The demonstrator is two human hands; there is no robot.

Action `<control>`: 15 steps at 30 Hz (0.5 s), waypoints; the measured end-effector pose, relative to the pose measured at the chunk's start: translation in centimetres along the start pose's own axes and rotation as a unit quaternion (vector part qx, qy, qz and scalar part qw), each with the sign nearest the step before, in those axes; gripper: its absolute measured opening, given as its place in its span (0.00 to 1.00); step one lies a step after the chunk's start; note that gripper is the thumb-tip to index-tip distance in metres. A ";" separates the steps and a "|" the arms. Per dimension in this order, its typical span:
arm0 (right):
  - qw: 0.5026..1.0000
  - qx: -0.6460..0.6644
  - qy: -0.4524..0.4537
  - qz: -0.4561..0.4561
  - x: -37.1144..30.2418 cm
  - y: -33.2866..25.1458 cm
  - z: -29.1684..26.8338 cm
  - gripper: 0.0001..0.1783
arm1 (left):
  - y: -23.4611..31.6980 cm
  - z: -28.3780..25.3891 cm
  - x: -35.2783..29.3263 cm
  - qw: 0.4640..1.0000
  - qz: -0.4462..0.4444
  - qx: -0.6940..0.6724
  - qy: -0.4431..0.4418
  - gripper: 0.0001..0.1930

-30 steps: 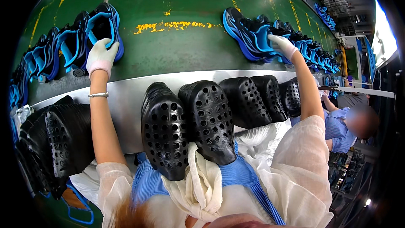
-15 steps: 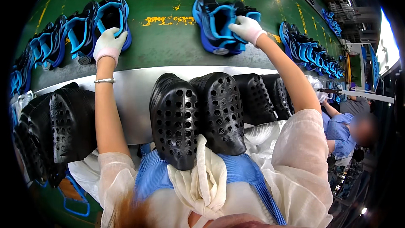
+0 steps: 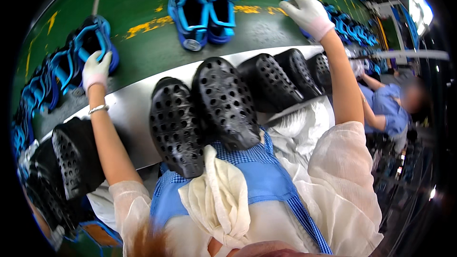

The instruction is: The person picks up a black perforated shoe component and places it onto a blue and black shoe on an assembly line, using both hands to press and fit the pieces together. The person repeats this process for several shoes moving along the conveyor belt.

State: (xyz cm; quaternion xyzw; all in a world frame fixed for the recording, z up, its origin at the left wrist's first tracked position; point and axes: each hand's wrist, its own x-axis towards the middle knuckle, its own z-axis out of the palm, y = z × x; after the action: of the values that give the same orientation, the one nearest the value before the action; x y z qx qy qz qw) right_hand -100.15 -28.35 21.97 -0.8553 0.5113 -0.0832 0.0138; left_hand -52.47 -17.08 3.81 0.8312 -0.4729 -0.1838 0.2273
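White gloves cover both of my hands. My left hand [image 3: 96,69] is closed on the heel collar of a black and blue shoe [image 3: 111,50] at the left end of the green work surface. My right hand [image 3: 307,14] reaches far right with thumb and fingers apart and nothing between them. Beneath and beyond it runs a row of similar shoes [image 3: 340,21], partly hidden by the hand. Between my hands, two more shoes stand side by side: a left one [image 3: 174,15] and a right one [image 3: 234,16], their heels toward me.
Close to my body lie stacks of black, foot-shaped pieces with holes [image 3: 223,95], along a pale metal ledge [image 3: 131,100]. Another black stack [image 3: 66,162] sits at left. More shoes [image 3: 33,95] line the far left. A person in blue [image 3: 388,100] is at right.
My right hand has let go of the shoe in the middle and moved right, its fingers spreading. My left hand stays at the left shoe's heel. The whole view has turned and shifted.
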 end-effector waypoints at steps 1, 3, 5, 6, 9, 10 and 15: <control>0.999 -0.010 -0.007 0.039 -1.8 0.5 -1.1 0.21 | -0.8 0.2 0.0 1.000 0.006 -0.002 0.005 0.22; 0.995 0.038 0.009 0.095 -5.9 0.0 -3.1 0.20 | -1.9 -0.8 -0.2 0.992 0.041 0.103 0.052 0.23; 0.988 0.061 0.035 0.138 -10.4 1.7 -4.5 0.17 | 1.7 -1.2 -1.7 0.953 0.006 0.286 0.100 0.24; 0.987 0.042 0.039 0.150 -12.3 2.2 -5.0 0.16 | 2.5 -1.2 -2.0 0.933 0.006 0.312 0.177 0.24; 0.983 0.004 0.013 0.183 -17.6 4.6 -5.9 0.15 | 6.6 -1.2 -2.2 0.956 0.195 0.103 0.195 0.19; 0.976 0.029 0.004 0.215 -19.1 5.3 -5.9 0.16 | 9.0 -0.9 -2.9 0.953 0.269 0.009 0.141 0.16; 0.956 0.054 -0.038 0.285 -22.0 5.3 -5.9 0.22 | 15.7 2.6 -4.7 0.897 0.422 -0.083 -0.096 0.17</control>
State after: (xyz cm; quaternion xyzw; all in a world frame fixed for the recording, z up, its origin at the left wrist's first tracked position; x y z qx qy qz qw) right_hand -115.86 -11.22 24.45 -0.6744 0.7278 -0.0708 0.1028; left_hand -67.16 -20.55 10.81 0.5098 -0.7822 -0.1878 0.3051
